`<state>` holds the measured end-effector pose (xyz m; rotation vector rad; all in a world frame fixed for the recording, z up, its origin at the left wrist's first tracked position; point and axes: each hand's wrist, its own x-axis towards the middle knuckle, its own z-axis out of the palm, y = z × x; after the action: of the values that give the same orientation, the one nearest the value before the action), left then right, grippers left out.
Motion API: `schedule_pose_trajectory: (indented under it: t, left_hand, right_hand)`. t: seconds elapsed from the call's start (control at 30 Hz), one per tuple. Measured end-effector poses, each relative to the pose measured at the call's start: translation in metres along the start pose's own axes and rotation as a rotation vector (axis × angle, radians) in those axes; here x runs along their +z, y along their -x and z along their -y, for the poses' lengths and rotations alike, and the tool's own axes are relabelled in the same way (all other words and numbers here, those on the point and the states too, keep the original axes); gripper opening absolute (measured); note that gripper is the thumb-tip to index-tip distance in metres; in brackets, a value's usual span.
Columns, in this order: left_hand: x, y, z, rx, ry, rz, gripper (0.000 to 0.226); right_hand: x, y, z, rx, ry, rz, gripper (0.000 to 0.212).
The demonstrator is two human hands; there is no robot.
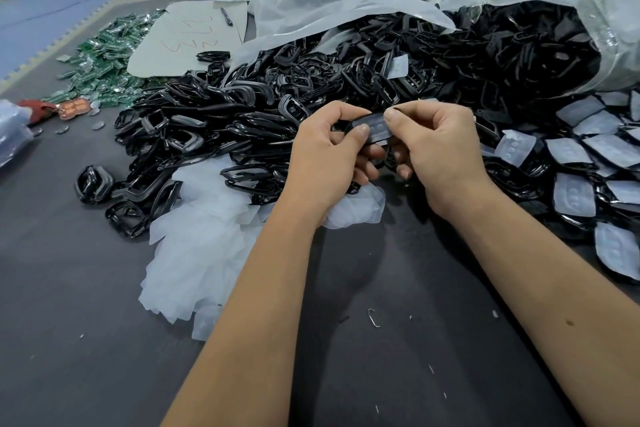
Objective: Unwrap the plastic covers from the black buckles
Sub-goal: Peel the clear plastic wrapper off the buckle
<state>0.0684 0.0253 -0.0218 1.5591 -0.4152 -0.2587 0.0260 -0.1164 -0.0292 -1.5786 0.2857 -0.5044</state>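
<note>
Clear plastic cover (375, 124) is mid-peel: left hand (329, 152) grips the buckle (388, 152), right hand (436, 146) pinches the film and, by my judgement, must next pull it away.

Left hand (329, 149) and right hand (436, 146) pinch one plastic-covered buckle (375, 126) — above the black buckle heap (277, 97).
</note>
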Motion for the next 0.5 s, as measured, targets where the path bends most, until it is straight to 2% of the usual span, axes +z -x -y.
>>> schedule_pose_trajectory:
  t: [0.13,0.3,0.37,0.43,0.5]
  left_hand:
    - [-0.002,0.001,-0.002,-0.008,0.018,0.024,0.019]
    - [-0.003,0.0,-0.002,-0.026,0.036,0.034,0.025]
    - [-0.004,-0.001,-0.002,-0.036,0.025,0.022,0.027]
    - [-0.003,-0.001,-0.002,-0.058,0.016,-0.005,0.028]
    - [-0.003,-0.002,-0.003,-0.081,0.025,-0.037,0.03]
  right_hand:
    - [-0.003,-0.004,0.001,0.073,-0.064,-0.001,0.016]
    - [-0.005,-0.004,-0.002,0.003,-0.031,0.037,0.009]
    - [-0.008,-0.004,-0.003,-0.057,0.034,0.037,0.006]
    - [-0.013,-0.005,-0.004,-0.192,0.206,0.031,0.015]
    - [-0.015,-0.005,-0.001,-0.323,0.328,0.068,0.01]
